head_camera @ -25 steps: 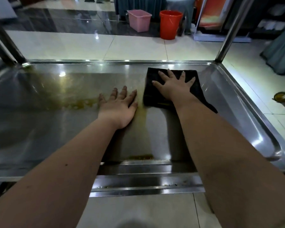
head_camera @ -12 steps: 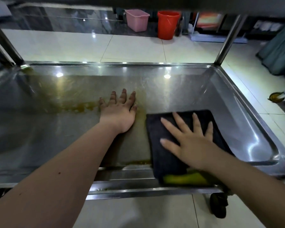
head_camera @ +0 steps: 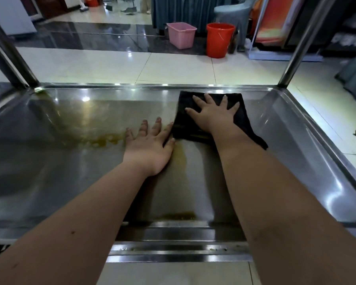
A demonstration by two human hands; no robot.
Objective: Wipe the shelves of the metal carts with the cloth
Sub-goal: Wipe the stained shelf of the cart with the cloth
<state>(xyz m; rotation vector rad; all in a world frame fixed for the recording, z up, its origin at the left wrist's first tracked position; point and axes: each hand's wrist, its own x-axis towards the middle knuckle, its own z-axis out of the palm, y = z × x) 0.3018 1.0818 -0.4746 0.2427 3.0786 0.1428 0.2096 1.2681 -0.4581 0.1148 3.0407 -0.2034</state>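
A stainless steel cart shelf with raised edges fills the view. A black cloth lies flat near the shelf's far rim, right of centre. My right hand presses on the cloth with fingers spread and straight. My left hand rests palm-down on the bare metal just left of the cloth, fingers straight. Yellow-brown smears spread over the left half of the shelf, and a thin streak sits by the near edge.
Upright cart posts rise at the far right corner and far left corner. On the tiled floor beyond stand a pink bin and an orange bucket. Grey curtains hang at the right.
My right hand has pushed the cloth from the near edge back up to the far rim of the shelf. My left hand has stayed in place.
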